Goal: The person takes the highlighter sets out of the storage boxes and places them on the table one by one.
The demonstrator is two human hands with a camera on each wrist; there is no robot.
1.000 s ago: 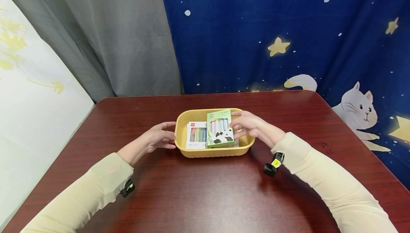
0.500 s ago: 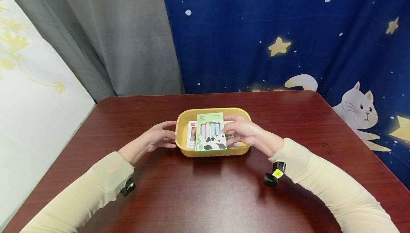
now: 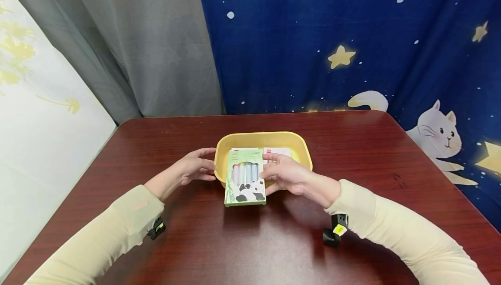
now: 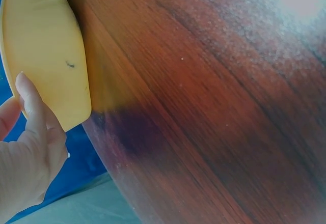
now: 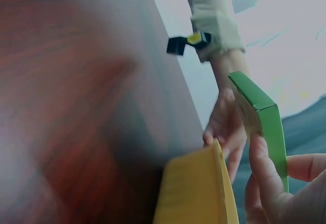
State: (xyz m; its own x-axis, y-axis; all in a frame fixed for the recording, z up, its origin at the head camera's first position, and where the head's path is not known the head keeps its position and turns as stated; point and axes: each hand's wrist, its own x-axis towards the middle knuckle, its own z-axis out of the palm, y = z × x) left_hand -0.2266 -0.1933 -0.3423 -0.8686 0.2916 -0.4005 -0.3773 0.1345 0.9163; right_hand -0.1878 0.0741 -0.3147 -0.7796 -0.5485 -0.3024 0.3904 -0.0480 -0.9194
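My right hand grips a green box of markers with a panda picture by its right edge. The box is raised over the near rim of the yellow plastic basket, tilted toward me. Its green edge and side show between thumb and fingers in the right wrist view. At the basket's left end, my left hand touches the outer wall with extended fingers; the left wrist view shows a fingertip against the yellow wall. A white box lies inside, and another white edge shows behind the marker box, mostly hidden.
The basket stands near the back of a dark red-brown wooden table. Behind hang a grey curtain and a blue star curtain. Each wrist wears a small black camera.
My right hand has lifted the marker box out of the basket, moving it left and toward me over the near rim. The left hand stays at the basket's left end.
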